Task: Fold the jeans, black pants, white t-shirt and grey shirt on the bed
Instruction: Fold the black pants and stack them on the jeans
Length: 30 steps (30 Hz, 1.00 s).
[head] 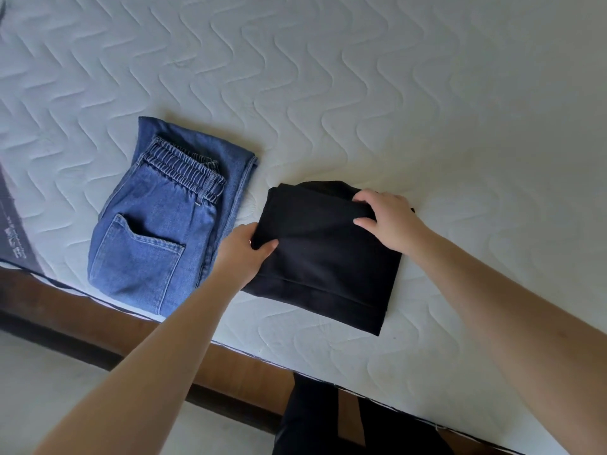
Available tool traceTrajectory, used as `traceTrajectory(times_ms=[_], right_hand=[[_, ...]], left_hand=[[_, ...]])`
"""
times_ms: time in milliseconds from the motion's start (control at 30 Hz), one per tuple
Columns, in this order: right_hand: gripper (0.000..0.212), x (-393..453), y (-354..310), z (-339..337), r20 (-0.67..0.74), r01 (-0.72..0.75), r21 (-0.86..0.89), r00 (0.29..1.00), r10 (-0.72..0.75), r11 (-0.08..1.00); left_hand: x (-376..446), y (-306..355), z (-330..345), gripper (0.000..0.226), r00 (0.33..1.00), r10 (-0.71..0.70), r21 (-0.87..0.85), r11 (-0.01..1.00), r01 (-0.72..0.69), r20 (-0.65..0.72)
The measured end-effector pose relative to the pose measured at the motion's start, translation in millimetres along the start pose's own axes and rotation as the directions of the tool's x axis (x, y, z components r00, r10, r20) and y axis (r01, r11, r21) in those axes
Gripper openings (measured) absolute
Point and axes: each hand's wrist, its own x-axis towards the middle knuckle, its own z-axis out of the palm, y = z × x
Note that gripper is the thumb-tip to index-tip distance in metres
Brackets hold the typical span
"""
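- A quilted white bed seen from above; its near edge, with a wooden frame below, runs across the bottom.
- Folded jeans lie by the near edge, towards the left, pocket up.
- Black pants, folded into a compact rectangle, lie just right of the jeans, close to the near edge.
- The left hand pinches the pants' left edge, thumb on top.
- The right hand grips their far right corner, fingers curled over the fold.
- No white t-shirt or grey shirt is in view.
- Risk: uneven pull from either hand could slide the layers apart, or drag the bundle off the near edge.
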Motion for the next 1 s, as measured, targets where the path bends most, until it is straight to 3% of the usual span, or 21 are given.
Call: traceTrajectory(times_ms=[100, 200, 300, 400, 500, 600, 733, 800, 900, 1000], right_hand=[[0.045, 7, -12, 4, -0.016, -0.037, 0.056, 0.999, 0.038, 0.998], [0.059, 13, -20, 6, -0.037, -0.059, 0.089, 0.997, 0.063, 0.994], [0.050, 20, -25, 10, 0.030, -0.044, 0.064, 0.999, 0.042, 0.997], [0.036, 22, -25, 14, 0.021, -0.027, 0.101, 0.999, 0.025, 0.994], [0.045, 19, -21, 17, -0.128, -0.046, 0.030, 0.991, 0.050, 0.998], [0.063, 20, -15, 14, -0.058, -0.134, 0.041, 0.989, 0.136, 0.990], [0.041, 19, -10, 16, -0.054, -0.045, 0.028, 0.997, 0.047, 0.999], [0.032, 14, -10, 20, -0.104, 0.008, 0.026, 0.995, -0.005, 1.000], [0.029, 9, -8, 23, -0.178, 0.069, 0.069, 0.983, -0.056, 0.995], [0.033, 15, -8, 17, -0.014, 0.061, 0.061, 0.998, -0.060, 0.996]], left_hand=[[9, 0, -5, 0.035, 0.993, -0.112, -0.114, 0.987, 0.116, 0.045], [27, 15, -6, 0.044, 0.997, -0.045, -0.168, 0.985, 0.035, -0.055], [49, 34, -6, 0.055, 0.994, 0.082, -0.031, 0.996, -0.085, -0.073], [69, 47, -6, 0.061, 0.989, 0.125, 0.260, 0.955, -0.143, 0.084], [79, 51, -12, 0.056, 0.976, 0.137, 0.340, 0.922, -0.188, 0.168], [78, 55, -19, 0.038, 0.952, 0.224, 0.242, 0.931, -0.273, 0.210], [68, 56, -27, 0.038, 0.925, 0.351, 0.216, 0.901, -0.376, 0.146], [66, 53, -30, 0.045, 0.909, 0.377, 0.230, 0.882, -0.411, 0.176], [66, 44, -35, 0.036, 0.890, 0.384, 0.226, 0.870, -0.438, 0.244], [69, 41, -38, 0.032, 0.887, 0.394, 0.259, 0.855, -0.450, 0.241]])
